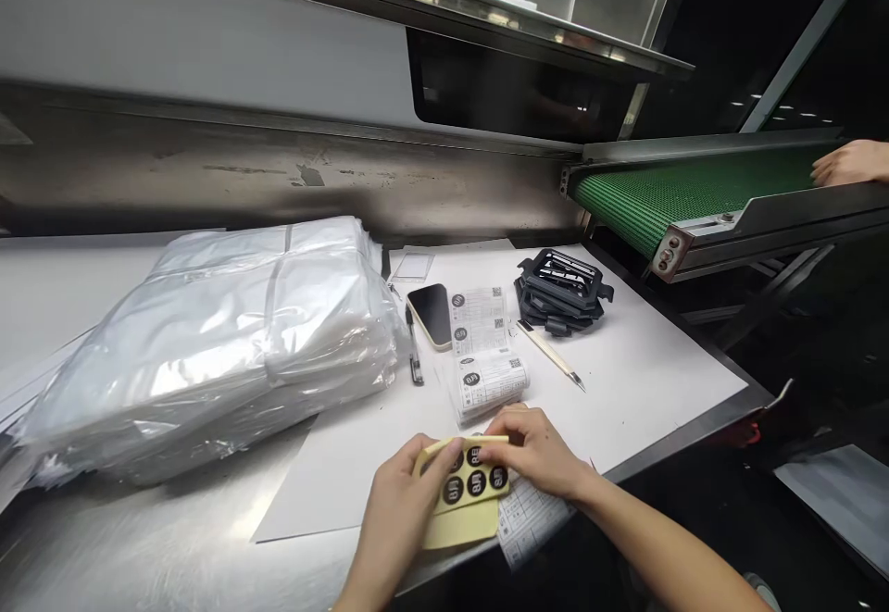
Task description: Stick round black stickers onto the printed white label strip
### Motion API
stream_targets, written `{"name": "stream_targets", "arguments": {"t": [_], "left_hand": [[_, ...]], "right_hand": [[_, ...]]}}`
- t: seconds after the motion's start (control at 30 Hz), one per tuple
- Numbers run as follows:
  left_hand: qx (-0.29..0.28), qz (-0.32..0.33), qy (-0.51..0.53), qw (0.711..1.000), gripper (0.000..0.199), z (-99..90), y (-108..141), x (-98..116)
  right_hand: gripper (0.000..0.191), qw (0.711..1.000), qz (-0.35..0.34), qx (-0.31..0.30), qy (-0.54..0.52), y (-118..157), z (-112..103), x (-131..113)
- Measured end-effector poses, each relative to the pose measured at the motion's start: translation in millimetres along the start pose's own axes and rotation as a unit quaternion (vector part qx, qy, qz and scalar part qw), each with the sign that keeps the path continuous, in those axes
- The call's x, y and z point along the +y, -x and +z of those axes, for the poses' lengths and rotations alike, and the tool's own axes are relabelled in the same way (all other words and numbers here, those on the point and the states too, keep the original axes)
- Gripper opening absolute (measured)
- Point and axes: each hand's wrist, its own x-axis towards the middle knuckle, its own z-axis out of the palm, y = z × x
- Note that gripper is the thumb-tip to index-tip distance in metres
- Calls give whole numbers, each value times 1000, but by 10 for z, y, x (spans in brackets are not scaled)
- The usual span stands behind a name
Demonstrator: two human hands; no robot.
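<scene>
The left hand (403, 510) and right hand (534, 450) hold one sticker sheet (462, 492) above the front edge of the stainless-steel bench (139, 538). The sheet has a pale yellow backing and five visible round black stickers; others may be hidden behind the hands. The left fingers (444, 453) are closed on its left side, and the right fingers (496, 427) are closed on its top edge. One loose printed sheet (528, 519) lies beneath the right wrist.

Ahead, on a white board (333, 492), are one clear-sleeved roll of QR-code labels (490, 385), one flat label strip (479, 320), one black-faced smartphone (431, 316), one pen (415, 353) and one pale-handled craft knife (552, 353). Also present are one stack of black plastic frames (561, 293), count unclear, and one large bundle of translucent plastic bags (208, 353). At right, a co-worker's hand (848, 163) rests on a green conveyor belt (659, 200)
</scene>
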Motion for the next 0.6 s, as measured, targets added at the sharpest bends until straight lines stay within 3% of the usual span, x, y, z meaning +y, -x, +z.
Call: {"name": "stream_targets", "arguments": {"t": [0.1, 0.2, 0.3, 0.43, 0.6], "left_hand": [[-48, -3, -9, 999, 38, -57, 1, 34], [-93, -30, 48, 994, 41, -87, 2, 17], [-71, -65, 108, 990, 33, -83, -3, -35], [-73, -72, 105, 989, 31, -76, 12, -33], [-55, -37, 87, 994, 30, -76, 71, 84]], "right_hand": [[15, 1000, 6, 13, -20, -16, 27, 31], [18, 999, -6, -2, -34, -33, 7, 19], [7, 999, -21, -20, -46, -20, -24, -9], [11, 998, -19, -14, -59, 17, -22, -6], [18, 997, -8, 31, -71, 14, 20, 29]]}}
